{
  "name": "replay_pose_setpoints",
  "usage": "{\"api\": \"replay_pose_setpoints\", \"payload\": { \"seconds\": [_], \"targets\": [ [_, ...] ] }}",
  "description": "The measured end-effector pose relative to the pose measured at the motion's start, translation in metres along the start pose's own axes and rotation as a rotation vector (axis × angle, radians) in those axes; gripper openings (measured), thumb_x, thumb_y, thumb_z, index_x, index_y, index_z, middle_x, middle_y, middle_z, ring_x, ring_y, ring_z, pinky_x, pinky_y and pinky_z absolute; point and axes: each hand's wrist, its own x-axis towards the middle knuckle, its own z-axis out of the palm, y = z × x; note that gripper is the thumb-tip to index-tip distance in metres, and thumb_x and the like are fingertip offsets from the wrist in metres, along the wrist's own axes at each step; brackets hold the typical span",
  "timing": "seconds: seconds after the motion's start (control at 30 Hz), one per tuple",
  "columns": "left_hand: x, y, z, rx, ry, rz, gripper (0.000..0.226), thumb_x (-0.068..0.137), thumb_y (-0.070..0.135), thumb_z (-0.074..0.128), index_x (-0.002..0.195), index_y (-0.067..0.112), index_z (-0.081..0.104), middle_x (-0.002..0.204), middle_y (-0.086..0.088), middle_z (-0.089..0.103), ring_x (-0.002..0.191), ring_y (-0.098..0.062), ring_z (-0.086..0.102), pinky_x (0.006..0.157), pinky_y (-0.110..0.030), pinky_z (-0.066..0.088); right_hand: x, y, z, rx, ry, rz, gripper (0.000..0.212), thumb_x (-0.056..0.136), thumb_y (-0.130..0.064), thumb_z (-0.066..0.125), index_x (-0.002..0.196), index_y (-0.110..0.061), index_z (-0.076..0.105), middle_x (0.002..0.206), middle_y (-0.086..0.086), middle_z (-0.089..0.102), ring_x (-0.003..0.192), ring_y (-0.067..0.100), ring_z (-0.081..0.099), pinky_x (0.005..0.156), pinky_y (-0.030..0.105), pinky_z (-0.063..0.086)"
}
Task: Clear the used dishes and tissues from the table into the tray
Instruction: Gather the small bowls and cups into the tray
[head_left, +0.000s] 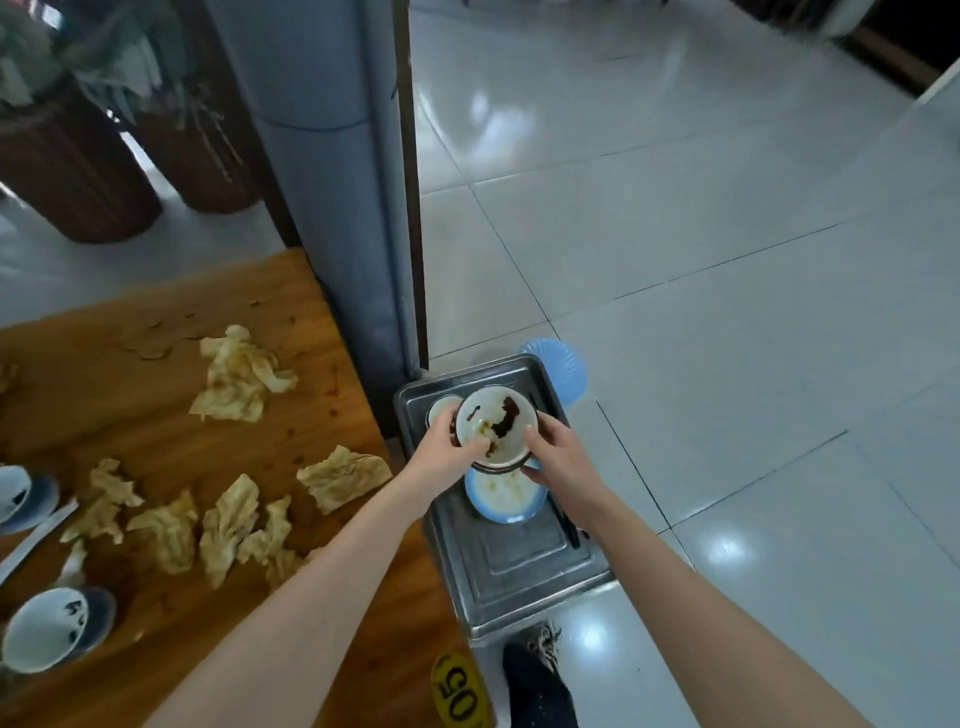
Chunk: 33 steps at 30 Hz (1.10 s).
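- Holding the stained bowl (496, 425) from both sides, I have my left hand (448, 451) on its left rim and my right hand (558, 451) on its right rim, the fingers (531, 435) of both narrowed onto it, so neither hand is free.
- Directly beneath the bowl lies the blue-rimmed plate (504, 496), already on the tray (511, 571); the bowl sits above the plate's far edge, so I judge the coming move to be straight down or slightly back toward me, with no reach sideways.
- A smaller dish (440, 408) sits in the tray just left of the bowl, near my left fingers, and I should not knock it.
- Dark chopsticks (566, 519) lie along the tray's right side, their long axis running away from me.
- Off to my left, the tabletop (322, 332) carries the crumpled tissues (236, 374) and more bowls (47, 629); my left hand is the nearer one for those.
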Motion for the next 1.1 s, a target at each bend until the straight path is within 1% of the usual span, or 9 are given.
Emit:
{"api": "replay_pose_setpoints", "payload": {
  "seconds": [0.1, 0.2, 0.3, 0.5, 0.67, 0.77, 0.83, 0.9, 1.1],
  "targets": [
    [0.030, -0.006, 0.017, -0.010, 0.005, -0.032, 0.043, 0.085, 0.019, 0.068, 0.115, 0.040, 0.046, 0.101, 0.020, 0.057, 0.093, 0.002, 0.058, 0.065, -0.012, 0.048, 0.032, 0.007, -0.018, -0.001, -0.060, 0.041, 0.032, 0.100, -0.018, 0.045, 0.130, -0.011, 0.051, 0.128, 0.011, 0.054, 0.117, 0.022, 0.055, 0.085, 0.030, 0.052],
    [0.061, -0.015, 0.038, -0.052, 0.045, -0.085, 0.053, 0.087, 0.019, 0.067, 0.132, 0.028, 0.041, 0.111, 0.013, 0.058, 0.101, -0.001, 0.056, 0.073, -0.016, 0.047, 0.067, 0.016, -0.039, 0.003, -0.142, 0.077, 0.029, 0.099, -0.016, 0.046, 0.127, -0.011, 0.053, 0.121, 0.010, 0.060, 0.105, 0.015, 0.060, 0.078, 0.025, 0.052],
    [0.090, -0.026, 0.061, -0.110, 0.082, -0.164, 0.055, 0.088, 0.020, 0.066, 0.135, 0.025, 0.039, 0.120, 0.006, 0.058, 0.107, -0.008, 0.057, 0.076, -0.019, 0.048, 0.104, 0.028, -0.061, 0.013, -0.198, 0.085, 0.026, 0.098, -0.012, 0.048, 0.122, -0.009, 0.054, 0.114, 0.009, 0.063, 0.095, 0.011, 0.063, 0.075, 0.025, 0.053],
    [0.149, -0.050, 0.096, -0.163, 0.141, -0.256, 0.050, 0.087, 0.014, 0.066, 0.129, 0.025, 0.042, 0.116, 0.006, 0.058, 0.105, -0.010, 0.057, 0.076, -0.018, 0.048, 0.179, 0.060, -0.091, -0.100, -0.239, 0.173, 0.031, 0.098, -0.010, 0.046, 0.129, -0.004, 0.049, 0.120, 0.018, 0.060, 0.101, 0.022, 0.060, 0.077, 0.030, 0.050],
    [0.204, -0.064, 0.102, -0.176, 0.172, -0.301, 0.050, 0.086, 0.011, 0.065, 0.129, 0.024, 0.043, 0.121, -0.001, 0.058, 0.109, -0.016, 0.056, 0.088, -0.028, 0.047, 0.245, 0.077, -0.091, -0.185, -0.256, 0.167, 0.033, 0.098, -0.009, 0.047, 0.130, -0.005, 0.047, 0.122, 0.015, 0.059, 0.112, 0.028, 0.057, 0.094, 0.043, 0.048],
    [0.235, -0.071, 0.100, -0.173, 0.206, -0.321, 0.057, 0.087, 0.007, 0.064, 0.137, 0.019, 0.038, 0.125, -0.002, 0.056, 0.109, -0.015, 0.053, 0.079, -0.019, 0.044, 0.282, 0.089, -0.085, -0.191, -0.259, 0.172, 0.033, 0.098, -0.007, 0.045, 0.131, -0.004, 0.045, 0.126, 0.017, 0.056, 0.117, 0.030, 0.055, 0.100, 0.047, 0.044],
    [0.254, -0.076, 0.099, -0.161, 0.223, -0.330, 0.058, 0.087, 0.005, 0.063, 0.138, 0.017, 0.037, 0.125, -0.002, 0.054, 0.106, -0.012, 0.051, 0.070, -0.013, 0.042, 0.303, 0.097, -0.080, -0.204, -0.264, 0.173, 0.033, 0.098, -0.006, 0.046, 0.131, -0.003, 0.045, 0.125, 0.018, 0.056, 0.114, 0.031, 0.057, 0.097, 0.051, 0.047],
    [0.268, -0.085, 0.098, -0.163, 0.247, -0.356, 0.062, 0.087, 0.004, 0.062, 0.141, 0.015, 0.033, 0.128, -0.003, 0.051, 0.109, -0.012, 0.048, 0.080, -0.017, 0.040, 0.319, 0.105, -0.075, -0.214, -0.280, 0.185, 0.034, 0.098, -0.007, 0.047, 0.131, -0.004, 0.045, 0.123, 0.018, 0.057, 0.111, 0.031, 0.059, 0.092, 0.053, 0.050],
    [0.298, -0.109, 0.101, -0.185, 0.271, -0.425, 0.071, 0.085, 0.008, 0.063, 0.145, 0.018, 0.028, 0.136, -0.004, 0.049, 0.122, -0.018, 0.047, 0.103, -0.033, 0.040, 0.350, 0.123, -0.072, -0.239, -0.288, 0.207, 0.035, 0.097, -0.008, 0.049, 0.132, -0.006, 0.046, 0.124, 0.014, 0.057, 0.114, 0.027, 0.057, 0.098, 0.050, 0.046]
  ]
}}
